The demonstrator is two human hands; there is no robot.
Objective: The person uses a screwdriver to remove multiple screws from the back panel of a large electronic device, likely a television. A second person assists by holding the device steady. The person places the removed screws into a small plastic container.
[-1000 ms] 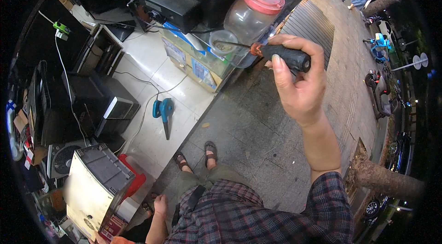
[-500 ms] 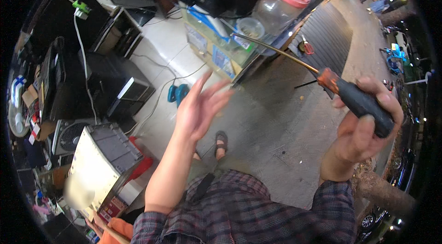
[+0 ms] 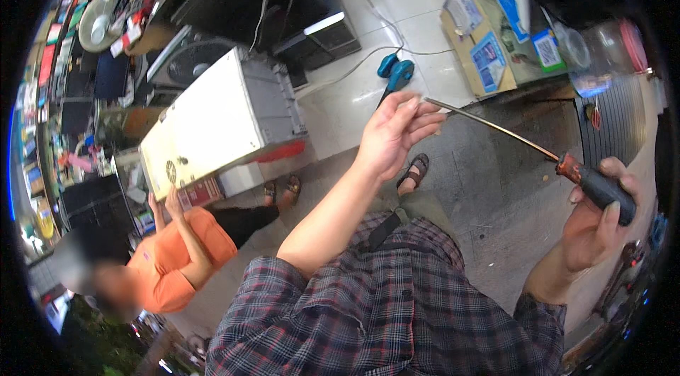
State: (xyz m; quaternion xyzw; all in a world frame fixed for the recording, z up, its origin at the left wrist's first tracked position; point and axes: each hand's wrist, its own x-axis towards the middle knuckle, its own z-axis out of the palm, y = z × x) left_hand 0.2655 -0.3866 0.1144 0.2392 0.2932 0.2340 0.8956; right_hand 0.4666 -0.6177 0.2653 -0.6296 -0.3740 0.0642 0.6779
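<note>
My right hand (image 3: 595, 227) grips a screwdriver (image 3: 602, 192) by its dark handle, which has a worn orange-brown collar. The long metal shaft points left and slightly up. Close to its tip is my left hand (image 3: 400, 131), its fingers apart and loosely bent. The tip lies beside the thumb and forefinger; whether they touch it I cannot tell.
On the left, a person in an orange shirt (image 3: 184, 259) has both hands at a large white appliance (image 3: 205, 124). A teal blower-like tool (image 3: 397, 73) lies on pale tiles ahead. A glass case (image 3: 485, 57) with jars stands ahead right.
My view has swung left, bringing the person in orange and the white appliance further in. My left hand has come up to the screwdriver's tip. The right hand keeps its hold.
</note>
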